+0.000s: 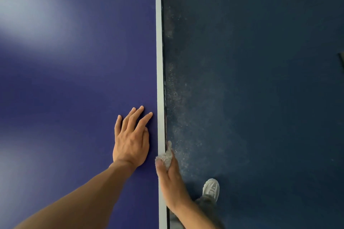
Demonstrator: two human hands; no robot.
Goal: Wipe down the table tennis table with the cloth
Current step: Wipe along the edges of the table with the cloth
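Head view gives me the left grip (131, 141) at the lower centre of the frame, lying flat on the blue tabletop (74, 80) with fingers straight and a little spread, holding nothing, just left of the white edge line (159, 61). The right grip (170, 174) sits at the tabletop's edge just right of it, thumb and fingers curled round a crumpled pale cloth (165, 157), which touches the white line and the side of the tabletop. To the right lies a dark blue floor (260, 80) flecked with pale dust near the tabletop. At lower right I see a white shoe (211, 188) below a grey trouser leg (206, 204).
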